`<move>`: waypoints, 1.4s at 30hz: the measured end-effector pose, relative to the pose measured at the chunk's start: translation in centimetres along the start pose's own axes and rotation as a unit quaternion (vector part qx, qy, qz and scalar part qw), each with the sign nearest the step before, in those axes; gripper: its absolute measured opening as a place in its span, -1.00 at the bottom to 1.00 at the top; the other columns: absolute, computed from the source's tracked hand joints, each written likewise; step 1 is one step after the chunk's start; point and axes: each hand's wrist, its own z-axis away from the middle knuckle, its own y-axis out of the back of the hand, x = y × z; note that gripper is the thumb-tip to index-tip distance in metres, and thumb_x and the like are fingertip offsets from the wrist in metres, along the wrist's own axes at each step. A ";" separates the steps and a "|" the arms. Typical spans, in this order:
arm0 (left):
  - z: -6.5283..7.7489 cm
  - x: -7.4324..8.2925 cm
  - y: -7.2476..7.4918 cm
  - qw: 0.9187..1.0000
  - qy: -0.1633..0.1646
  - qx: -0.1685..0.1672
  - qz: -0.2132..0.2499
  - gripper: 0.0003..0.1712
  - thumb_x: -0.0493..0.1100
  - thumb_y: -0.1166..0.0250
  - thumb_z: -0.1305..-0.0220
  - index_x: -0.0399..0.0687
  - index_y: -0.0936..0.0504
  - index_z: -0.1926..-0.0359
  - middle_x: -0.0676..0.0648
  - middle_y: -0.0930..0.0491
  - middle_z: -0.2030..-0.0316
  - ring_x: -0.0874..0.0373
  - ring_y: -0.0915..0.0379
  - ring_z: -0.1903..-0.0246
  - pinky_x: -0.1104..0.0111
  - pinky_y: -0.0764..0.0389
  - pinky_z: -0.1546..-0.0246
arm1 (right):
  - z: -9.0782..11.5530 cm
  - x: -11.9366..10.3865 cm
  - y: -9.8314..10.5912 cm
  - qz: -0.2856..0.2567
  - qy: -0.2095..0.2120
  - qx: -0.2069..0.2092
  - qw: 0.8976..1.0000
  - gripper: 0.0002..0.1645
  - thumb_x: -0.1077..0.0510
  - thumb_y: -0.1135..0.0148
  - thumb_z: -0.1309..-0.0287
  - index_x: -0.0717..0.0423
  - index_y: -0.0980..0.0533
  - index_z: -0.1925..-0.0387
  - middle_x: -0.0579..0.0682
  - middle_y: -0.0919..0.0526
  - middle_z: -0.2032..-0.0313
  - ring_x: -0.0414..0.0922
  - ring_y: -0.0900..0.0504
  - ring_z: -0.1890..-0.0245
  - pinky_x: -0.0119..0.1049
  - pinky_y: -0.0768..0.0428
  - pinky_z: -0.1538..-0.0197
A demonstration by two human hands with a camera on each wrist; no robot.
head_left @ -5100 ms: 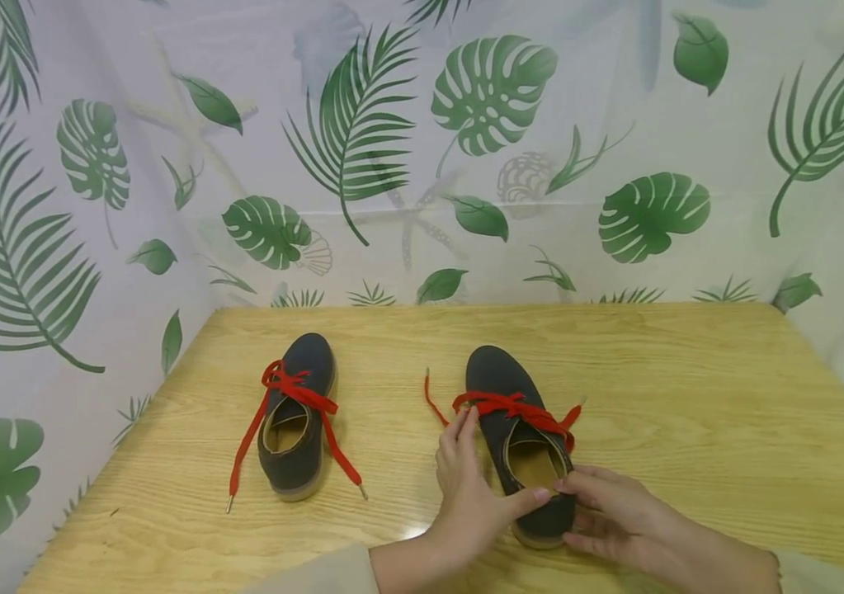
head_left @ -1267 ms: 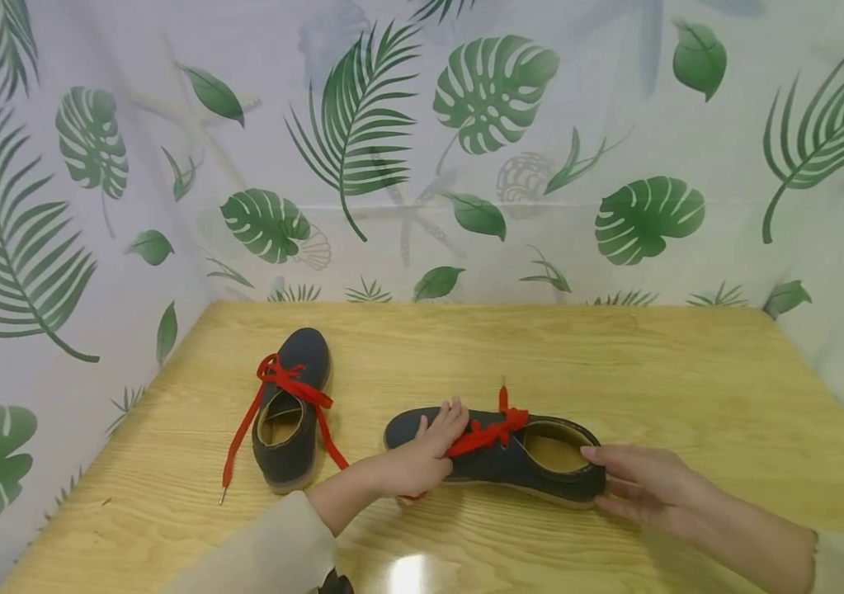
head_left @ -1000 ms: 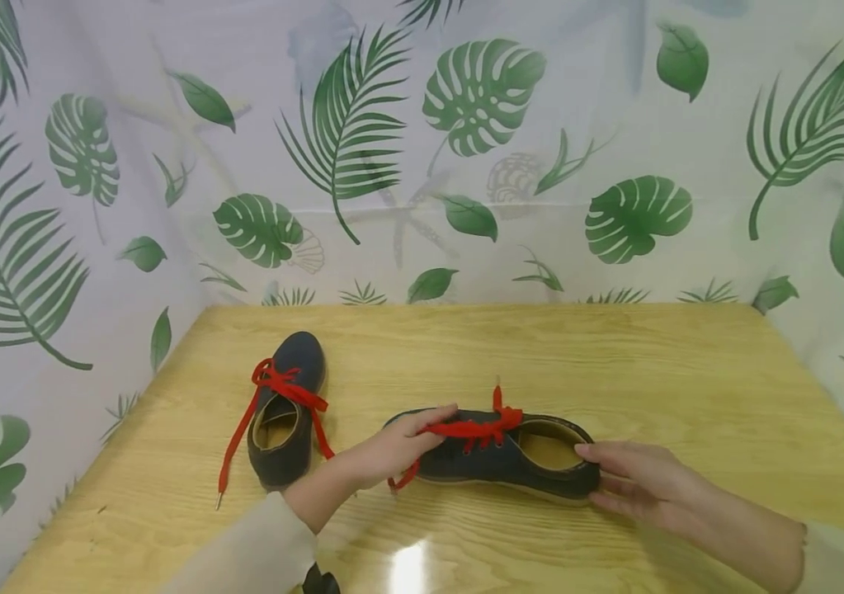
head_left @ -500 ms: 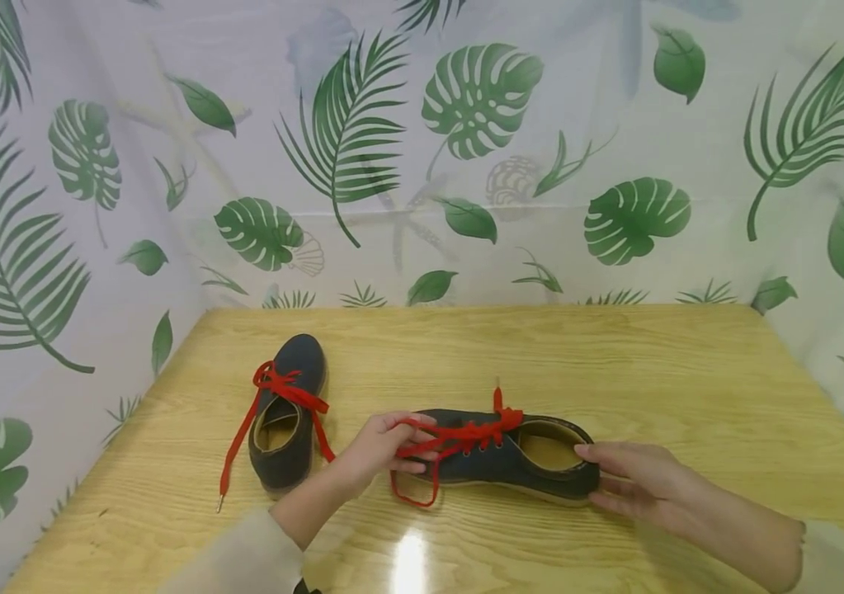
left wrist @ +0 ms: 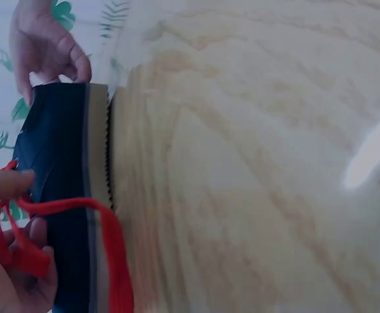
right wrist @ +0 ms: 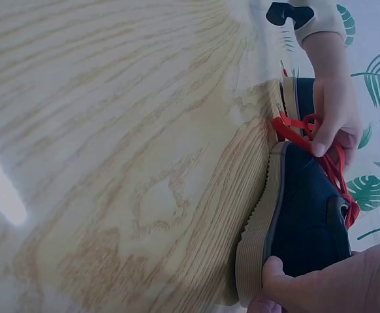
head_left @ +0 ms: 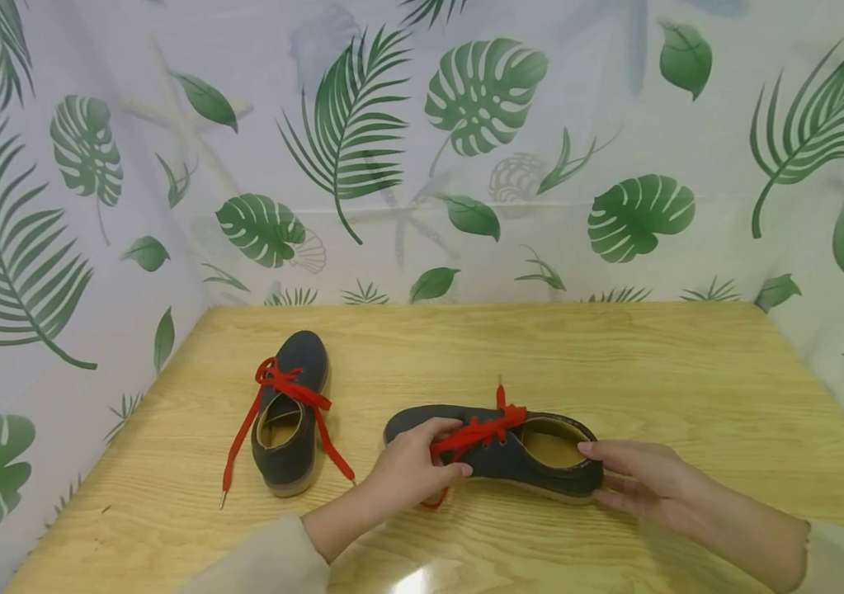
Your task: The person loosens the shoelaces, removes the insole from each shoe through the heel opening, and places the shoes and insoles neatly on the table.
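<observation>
A dark blue shoe (head_left: 496,478) lies sideways on the table, toe to the left and heel to the right. My left hand (head_left: 414,466) is over its front part and holds the red shoelace (head_left: 481,433); in the left wrist view, loops of the red lace (left wrist: 23,251) run between thumb and curled fingers. At the heel my right hand (head_left: 644,478) grips the shoe, thumb at the collar and fingers on the outside. The right wrist view shows that thumb pressed near the sole of the shoe (right wrist: 307,222). Part of the toe is hidden behind my left hand.
A second dark blue shoe (head_left: 288,462) with a tied red lace (head_left: 284,384) stands to the left, toe pointing away. Both rest on a wooden table (head_left: 674,355). Behind rises a white leaf-patterned cloth (head_left: 540,239).
The shoe was turned from pointing away to lying sideways. My left hand left its toe, gathered the loose lace and shifted right with it. My right hand stays at the heel.
</observation>
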 end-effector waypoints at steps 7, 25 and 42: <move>-0.1 -0.6 -0.3 0.999 -0.025 0.030 -0.029 -0.62 -0.18 -0.31 -0.20 -0.12 -0.55 -0.05 0.06 -0.60 0.35 0.33 -0.32 0.68 0.50 -0.34 0.69 | 0.0 0.1 0.0 0.008 0.000 -0.005 1.000 -0.67 0.17 -0.27 -0.17 0.26 -0.41 0.10 0.16 -0.22 -0.02 -0.12 -0.54 0.18 -0.24 -0.61 0.03; 1.3 -5.3 4.2 0.834 0.158 -0.237 0.473 -0.78 -0.10 -0.08 -0.41 -0.09 -0.58 0.30 0.16 -0.37 0.66 0.43 -0.31 0.68 0.58 -0.52 0.57 | 0.2 -0.1 -0.3 0.015 0.006 0.011 1.000 -0.79 0.19 -0.29 -0.14 0.18 -0.50 0.21 0.09 -0.34 0.07 -0.15 -0.57 0.22 -0.26 -0.63 0.08; 1.9 -4.2 3.9 0.516 -0.016 -0.180 0.837 -0.36 0.11 0.26 -0.48 -0.15 -0.70 0.12 -0.04 -0.72 0.34 0.22 -0.68 0.29 0.50 -0.61 0.18 | 0.1 0.2 -0.1 -0.002 0.005 0.015 1.000 -0.88 0.24 -0.29 -0.13 0.16 -0.53 0.28 0.11 -0.32 0.07 -0.11 -0.53 0.20 -0.28 -0.62 0.09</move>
